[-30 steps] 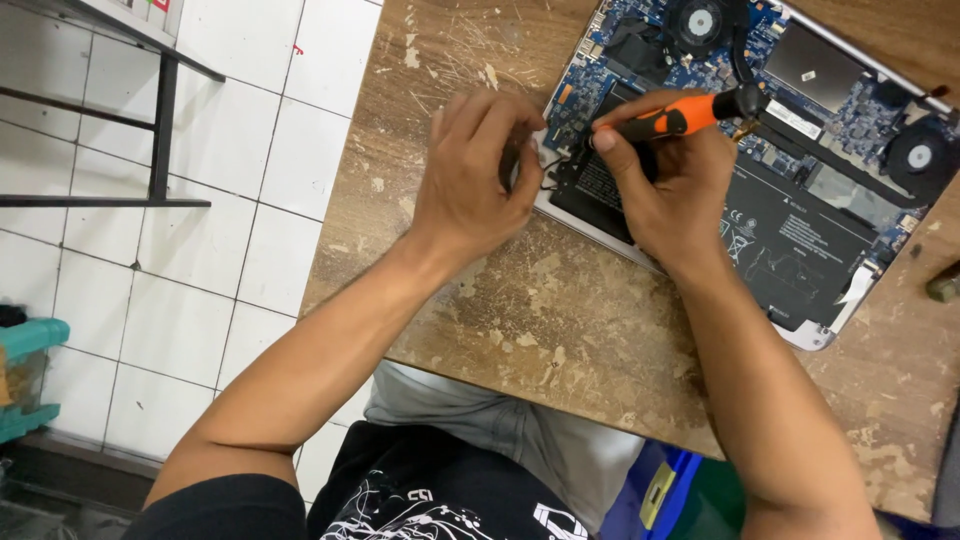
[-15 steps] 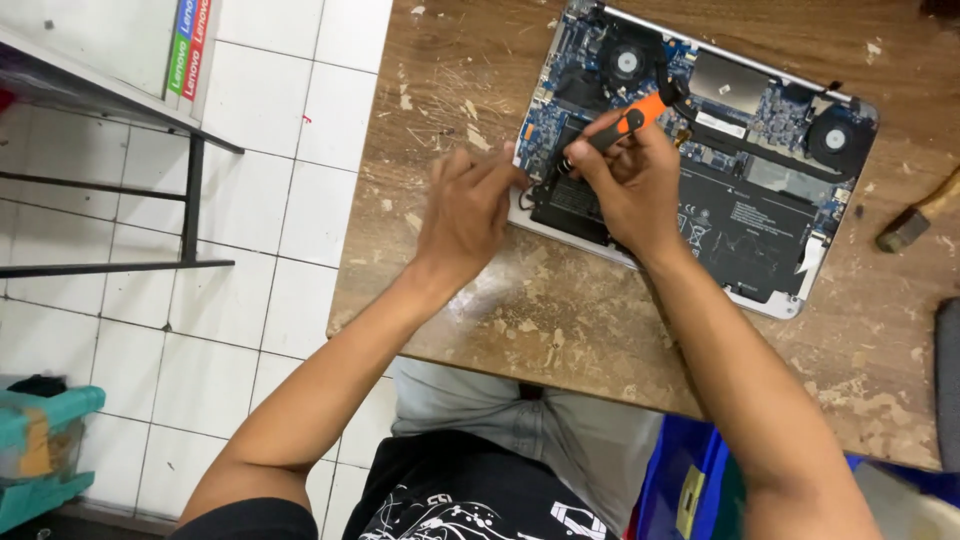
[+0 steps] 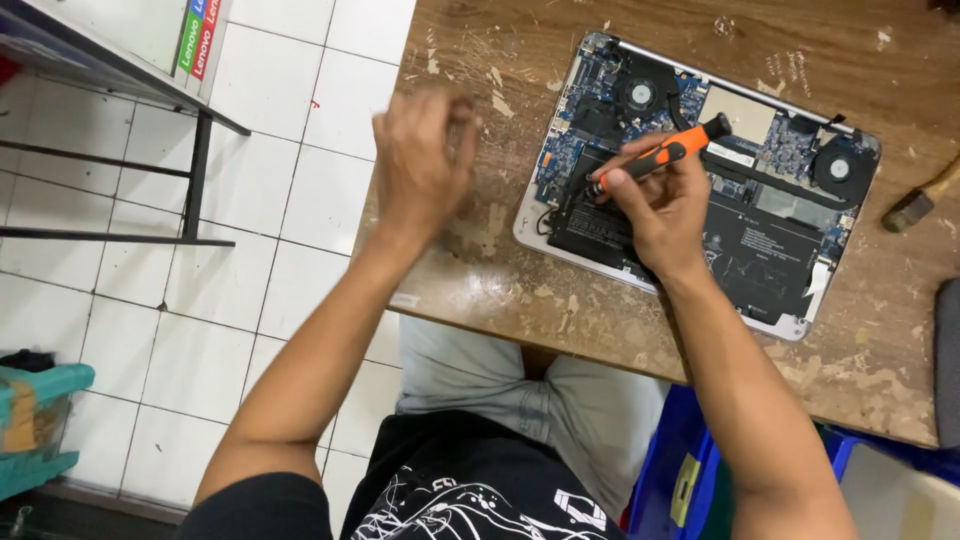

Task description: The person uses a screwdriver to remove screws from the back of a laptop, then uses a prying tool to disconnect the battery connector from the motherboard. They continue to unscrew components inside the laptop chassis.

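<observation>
The right hand (image 3: 665, 205) holds an orange and black screwdriver (image 3: 660, 157) in closed fingers, with the tip down on the dark part at the left side of the opened laptop (image 3: 700, 190). The left hand (image 3: 420, 160) is raised above the bench (image 3: 500, 290), to the left of the laptop and not touching it; its fingers are drawn together, but it is blurred, so I cannot tell if something small is between them.

The laptop lies on the worn wooden bench with the bottom cover off, so the blue board, two round fans and the flat black battery (image 3: 745, 255) are visible. The screwdriver tip is beside the black block near the left edge of the case.

I judge that the work in hand is a screw near that block, in the middle of the disassembly. The next move asks for a straight, steady tool on the screw head and light pressure, because the board around it is delicate. A brush handle (image 3: 915, 205) lies at the right, well apart.
</observation>
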